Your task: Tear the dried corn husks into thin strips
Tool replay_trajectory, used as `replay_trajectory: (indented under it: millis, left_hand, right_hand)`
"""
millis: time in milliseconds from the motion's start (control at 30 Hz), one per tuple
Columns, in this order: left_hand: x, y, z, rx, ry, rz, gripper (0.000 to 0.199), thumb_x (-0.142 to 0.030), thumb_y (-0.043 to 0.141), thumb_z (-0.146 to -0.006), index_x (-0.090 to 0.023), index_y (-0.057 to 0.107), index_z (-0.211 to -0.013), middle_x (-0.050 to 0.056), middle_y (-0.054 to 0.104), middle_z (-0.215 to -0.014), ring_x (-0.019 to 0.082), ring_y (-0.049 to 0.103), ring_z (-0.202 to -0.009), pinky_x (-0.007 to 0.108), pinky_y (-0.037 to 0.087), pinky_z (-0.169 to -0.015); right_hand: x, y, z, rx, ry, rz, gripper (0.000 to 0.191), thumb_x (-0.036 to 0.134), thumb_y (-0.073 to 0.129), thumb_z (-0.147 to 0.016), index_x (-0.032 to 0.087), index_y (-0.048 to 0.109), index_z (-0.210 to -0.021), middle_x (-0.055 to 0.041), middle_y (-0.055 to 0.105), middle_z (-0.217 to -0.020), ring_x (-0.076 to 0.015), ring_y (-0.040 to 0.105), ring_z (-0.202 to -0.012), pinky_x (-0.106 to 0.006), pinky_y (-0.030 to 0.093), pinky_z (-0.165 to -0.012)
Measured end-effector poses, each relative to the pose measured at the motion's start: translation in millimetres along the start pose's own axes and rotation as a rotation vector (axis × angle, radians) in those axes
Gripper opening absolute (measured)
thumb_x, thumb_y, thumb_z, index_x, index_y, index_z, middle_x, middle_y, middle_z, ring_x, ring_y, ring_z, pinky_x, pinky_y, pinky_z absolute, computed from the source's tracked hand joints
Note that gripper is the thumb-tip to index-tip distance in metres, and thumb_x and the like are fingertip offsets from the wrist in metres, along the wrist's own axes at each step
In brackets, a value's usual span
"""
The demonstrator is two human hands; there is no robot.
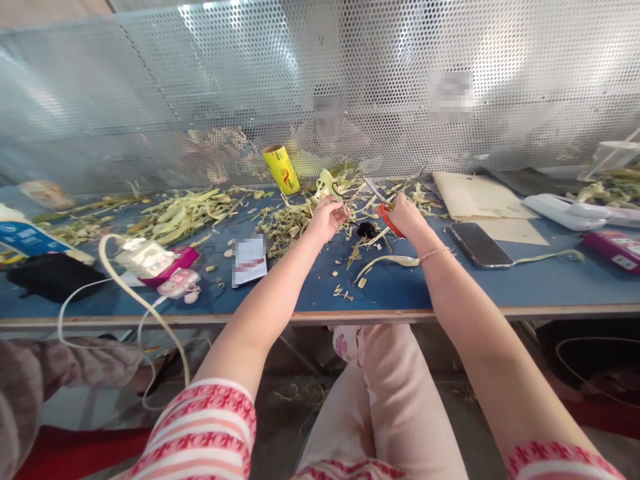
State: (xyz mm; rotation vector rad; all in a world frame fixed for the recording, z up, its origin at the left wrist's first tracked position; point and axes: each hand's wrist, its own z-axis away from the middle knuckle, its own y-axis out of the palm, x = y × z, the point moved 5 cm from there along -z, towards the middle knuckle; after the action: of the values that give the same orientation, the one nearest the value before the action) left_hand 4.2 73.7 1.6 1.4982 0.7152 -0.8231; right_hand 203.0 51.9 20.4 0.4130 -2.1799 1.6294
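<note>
The fingers [399, 202] of the right hand [407, 219] are closed around the bright orange loop handles of a pair of metal-bladed scissors [387, 213], held over the blue tabletop [300, 293]. Their long axis runs slantwise: the handles sit nearer the person and to the right, while the blades point away and to the left, toward the perforated grey metal screen [200, 100]. Whether the blades are spread or together is too small to tell.

The left hand [326, 221], near the scissors on their left, has its fingers pinched on a pale green, curled plant piece [327, 181], which rises past the fingertips and points away from the person; its lower end is hidden. A small black lump [367, 231] lies between the hands, on the person's side. Beside the left hand spreads a heap of dry greenish plant scraps [283, 225], with a bright yellow cardboard tube [281, 170] tilted to the left behind it. A black-screened phone [480, 245] lies to the right of the right wrist
</note>
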Motion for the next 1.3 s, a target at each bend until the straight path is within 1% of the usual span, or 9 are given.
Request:
replay_trajectory:
  millis: [133, 233, 367, 467, 600, 733, 933, 1133, 1300]
  left_hand:
    - [5, 4.5, 2, 0.108, -0.069, -0.092, 0.017, -0.003, 0.056, -0.073, -0.017, 0.053, -0.083, -0.005, 0.056, -0.054, 0.007, 0.058, -0.05, 0.022, 0.051, -0.062]
    - [12, 7.7, 3, 0.223, -0.103, -0.213, 0.014, -0.004, 0.058, -0.071, -0.014, 0.056, -0.079, -0.003, 0.059, -0.057, 0.009, 0.059, -0.05, 0.023, 0.05, -0.059]
    - [20, 10.2, 4, 0.276, -0.112, -0.297, 0.013, -0.004, 0.062, -0.068, -0.014, 0.057, -0.074, -0.003, 0.058, -0.056, 0.009, 0.058, -0.049, 0.025, 0.051, -0.061]
    - [24, 11.8, 6, 0.286, -0.128, -0.356, 0.014, -0.003, 0.062, -0.067, -0.013, 0.061, -0.076, -0.001, 0.062, -0.061, 0.01, 0.06, -0.051, 0.026, 0.05, -0.06]
    - [26, 11.4, 6, 0.3, -0.153, -0.421, 0.012, -0.004, 0.062, -0.066, -0.014, 0.062, -0.073, 0.002, 0.064, -0.063, 0.011, 0.06, -0.051, 0.027, 0.049, -0.06]
    - [25, 7.6, 3, 0.323, -0.155, -0.453, 0.01, -0.007, 0.064, -0.065, -0.014, 0.065, -0.072, -0.001, 0.057, -0.054, 0.007, 0.051, -0.044, 0.021, 0.042, -0.048]
    - [15, 4.3, 1, 0.395, -0.23, -0.28, 0.012, -0.008, 0.057, -0.067, -0.012, 0.064, -0.076, -0.002, 0.051, -0.052, 0.004, 0.038, -0.039, 0.016, 0.029, -0.037]
    - [9, -1.5, -2, 0.39, -0.325, -0.156, 0.006, -0.01, 0.051, -0.061, -0.013, 0.052, -0.066, 0.0, 0.05, -0.052, 0.004, 0.035, -0.037, 0.015, 0.024, -0.034]
    - [11, -4.3, -4, 0.204, -0.2, -0.159, 0.009, -0.01, 0.053, -0.062, -0.014, 0.053, -0.07, -0.003, 0.047, -0.048, 0.006, 0.039, -0.037, 0.016, 0.028, -0.036]
  right_hand:
    - [-20, 5, 0, 0.093, 0.082, 0.2, 0.047, 0.026, 0.058, -0.08, 0.002, 0.052, -0.12, -0.0322, 0.059, -0.118, -0.0401, 0.054, -0.118, -0.047, 0.044, -0.09]
    - [-10, 4, -1, 0.032, -0.057, 0.162, 0.037, 0.026, 0.058, -0.082, 0.006, 0.058, -0.112, -0.0289, 0.058, -0.123, -0.0368, 0.051, -0.122, -0.046, 0.041, -0.096]
    - [24, 8, 6, 0.058, -0.279, -0.163, 0.03, 0.043, 0.047, -0.091, 0.017, 0.061, -0.093, -0.0106, 0.069, -0.096, -0.0205, 0.061, -0.089, -0.032, 0.045, -0.082]
    - [38, 13, 11, 0.082, -0.328, -0.196, 0.022, 0.037, 0.053, -0.087, 0.018, 0.06, -0.078, -0.0047, 0.067, -0.079, -0.0161, 0.058, -0.077, -0.027, 0.042, -0.075]
    - [36, 13, 9, 0.093, -0.28, -0.288, 0.025, 0.028, 0.047, -0.087, 0.019, 0.053, -0.064, 0.0002, 0.059, -0.061, -0.0127, 0.053, -0.062, -0.025, 0.04, -0.067]
    - [21, 2, 0, -0.053, -0.185, -0.358, 0.023, 0.026, 0.048, -0.083, 0.02, 0.05, -0.061, 0.0007, 0.056, -0.059, -0.0138, 0.053, -0.063, -0.025, 0.04, -0.066]
    - [2, 4, -8, -0.069, -0.135, -0.022, 0.021, 0.021, 0.051, -0.079, 0.02, 0.052, -0.058, -0.006, 0.061, -0.067, -0.0192, 0.055, -0.072, -0.03, 0.04, -0.07]
    - [-9, 11, -13, -0.08, -0.12, 0.08, 0.017, 0.024, 0.052, -0.085, 0.017, 0.061, -0.073, -0.0094, 0.065, -0.074, -0.0198, 0.058, -0.074, -0.029, 0.042, -0.069]
    - [12, 39, -5, 0.016, -0.414, 0.106, 0.037, 0.039, 0.06, -0.086, 0.012, 0.062, -0.112, -0.0161, 0.065, -0.11, -0.0261, 0.059, -0.106, -0.035, 0.046, -0.092]
